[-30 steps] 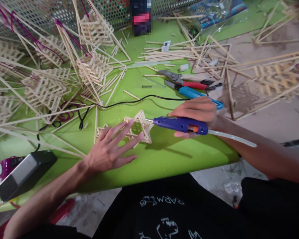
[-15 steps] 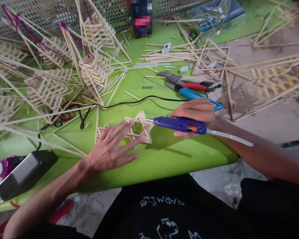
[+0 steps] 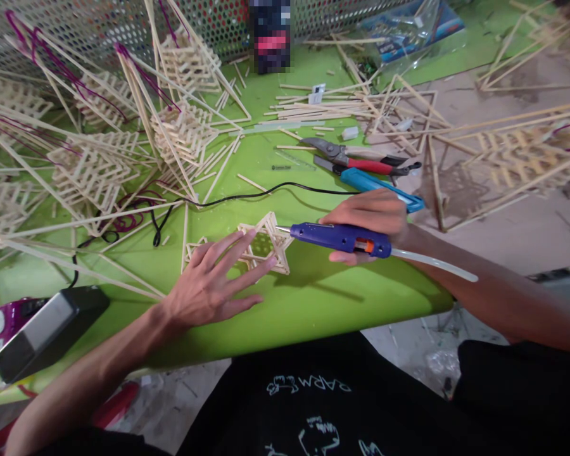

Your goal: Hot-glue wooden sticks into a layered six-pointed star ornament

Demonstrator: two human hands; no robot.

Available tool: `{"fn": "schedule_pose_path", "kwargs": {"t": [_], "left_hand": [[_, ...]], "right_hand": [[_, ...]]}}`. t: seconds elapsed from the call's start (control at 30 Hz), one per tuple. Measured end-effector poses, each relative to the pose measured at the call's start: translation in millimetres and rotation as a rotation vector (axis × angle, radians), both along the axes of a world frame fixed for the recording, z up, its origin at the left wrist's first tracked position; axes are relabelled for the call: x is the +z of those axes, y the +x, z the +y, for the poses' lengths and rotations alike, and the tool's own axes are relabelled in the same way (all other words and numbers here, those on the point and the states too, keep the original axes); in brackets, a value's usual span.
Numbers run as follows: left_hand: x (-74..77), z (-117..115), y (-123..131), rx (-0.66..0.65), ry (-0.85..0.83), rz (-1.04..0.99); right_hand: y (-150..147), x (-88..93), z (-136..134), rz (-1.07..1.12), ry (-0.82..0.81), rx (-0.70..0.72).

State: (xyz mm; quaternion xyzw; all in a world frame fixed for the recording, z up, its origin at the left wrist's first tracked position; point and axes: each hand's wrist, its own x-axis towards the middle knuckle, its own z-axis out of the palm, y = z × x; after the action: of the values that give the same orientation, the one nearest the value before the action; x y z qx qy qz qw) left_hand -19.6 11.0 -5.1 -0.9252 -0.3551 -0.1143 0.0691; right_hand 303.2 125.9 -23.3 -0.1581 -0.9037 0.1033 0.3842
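Observation:
A star-shaped frame of thin wooden sticks (image 3: 281, 254) lies on the green table (image 3: 285, 316). My left hand (image 3: 213, 278) rests over its left part, fingers spread, with fingertips touching the sticks. In my right hand (image 3: 373, 212) is a blue hot glue gun (image 3: 320, 235), gripped from above. Its metal nozzle points left and is at the upper right sticks of the star; whether it touches them I cannot tell. A clear glue stick (image 3: 437, 263) trails out of the gun's back end. Part of the star is hidden under my left fingers.
Stacked stick structures with purple cord (image 3: 180, 133) crowd the left and back. Red-handled pruning shears (image 3: 361, 161) and a blue-handled tool (image 3: 384, 185) lie beyond my right hand. A black cable (image 3: 275, 187) crosses the table. Loose sticks (image 3: 318, 109) lie farther back; a dark box (image 3: 52, 329) sits front left.
The glue gun in my right hand has shifted slightly left, bringing its nozzle a little farther over the star's sticks. My left hand has stayed in place.

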Motion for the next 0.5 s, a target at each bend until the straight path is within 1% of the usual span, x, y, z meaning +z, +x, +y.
{"fn": "schedule_pose_path", "kwargs": {"t": [0.2,0.37,0.5], "left_hand": [[2.2,-1.8,-0.1,0.002,0.034,-0.017],[4.4,-3.1,0.6,-0.04,0.114,-0.068],[7.2,-4.1,2.2,-0.074,0.16,-0.096]], "right_hand": [[-0.7,2.0,-2.6,-0.015,-0.016,-0.013],[-4.8,9.0,-8.3,-0.072,-0.066,-0.079],[-11.1,12.3,-11.1,-0.077,-0.07,-0.125]]}}
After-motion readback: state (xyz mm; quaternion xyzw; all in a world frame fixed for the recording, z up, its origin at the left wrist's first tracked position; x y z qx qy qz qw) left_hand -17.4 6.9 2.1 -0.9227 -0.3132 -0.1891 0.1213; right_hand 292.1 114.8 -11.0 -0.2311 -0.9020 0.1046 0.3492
